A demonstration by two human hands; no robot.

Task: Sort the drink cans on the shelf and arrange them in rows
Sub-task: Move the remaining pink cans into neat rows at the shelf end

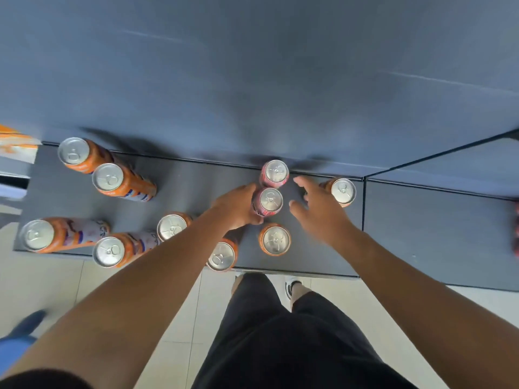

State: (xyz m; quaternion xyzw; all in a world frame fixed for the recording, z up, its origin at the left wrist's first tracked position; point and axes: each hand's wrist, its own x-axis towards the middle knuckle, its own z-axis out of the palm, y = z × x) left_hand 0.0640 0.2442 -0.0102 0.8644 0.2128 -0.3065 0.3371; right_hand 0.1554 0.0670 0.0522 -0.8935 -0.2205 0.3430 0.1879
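Several drink cans stand upright on a dark grey shelf [196, 189]. My left hand [237, 207] grips a pink can [268, 202] near the middle of the shelf. A second pink can [275, 173] stands just behind it, against the back wall. My right hand [317, 209] hovers to the right of the held can with fingers spread, holding nothing. An orange can [342, 191] stands right behind that hand. Another orange can [274, 239] is in front of the held can. Several more orange cans [108, 177] stand on the left half.
An orange can [222, 256] stands at the shelf's front edge under my left forearm. A second shelf section [435, 217] adjoins on the right, with reddish cans [516, 237] at the frame edge. An orange-and-white package [15, 144] lies at far left. Tiled floor lies below.
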